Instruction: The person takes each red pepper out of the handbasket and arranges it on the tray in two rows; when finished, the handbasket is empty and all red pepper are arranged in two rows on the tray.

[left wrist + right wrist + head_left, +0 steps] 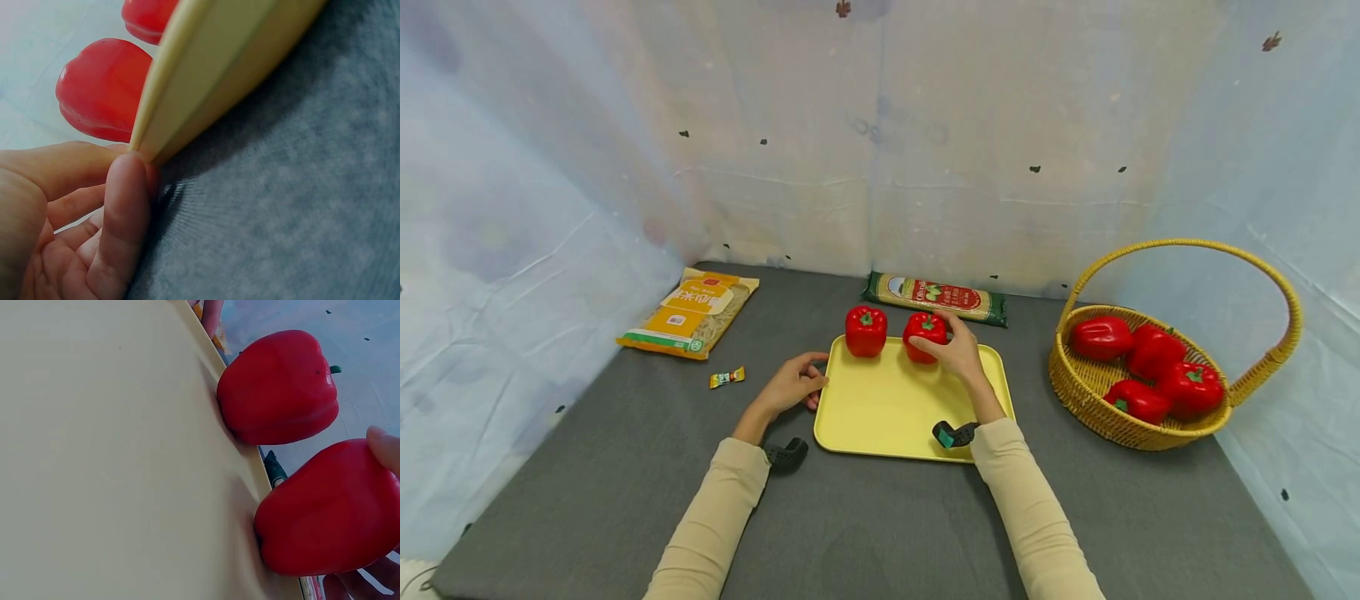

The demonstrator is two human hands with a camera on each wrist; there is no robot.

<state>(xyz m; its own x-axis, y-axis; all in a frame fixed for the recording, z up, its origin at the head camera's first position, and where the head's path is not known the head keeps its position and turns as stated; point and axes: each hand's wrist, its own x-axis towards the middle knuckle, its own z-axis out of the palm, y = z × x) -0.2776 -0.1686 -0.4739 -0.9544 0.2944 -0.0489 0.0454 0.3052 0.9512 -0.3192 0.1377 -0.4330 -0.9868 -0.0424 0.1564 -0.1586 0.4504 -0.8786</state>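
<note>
The right grip [957,350] has thumb and fingers spread to a pepper's width and curled round that pepper [922,330], which we see at the tray's [880,408] far edge, with a second pepper [866,332] standing on the tray just to this grip's left. The left grip [792,383], nearly closed, pinches the tray's left edge, and to its left on the bench [865,533] we find a sweet [727,378] and, farther off, a bag [688,317]. Just beyond the right grip we see a pack [936,298], and well to its right a basket [1093,414] holding four more peppers [1191,389].
</note>
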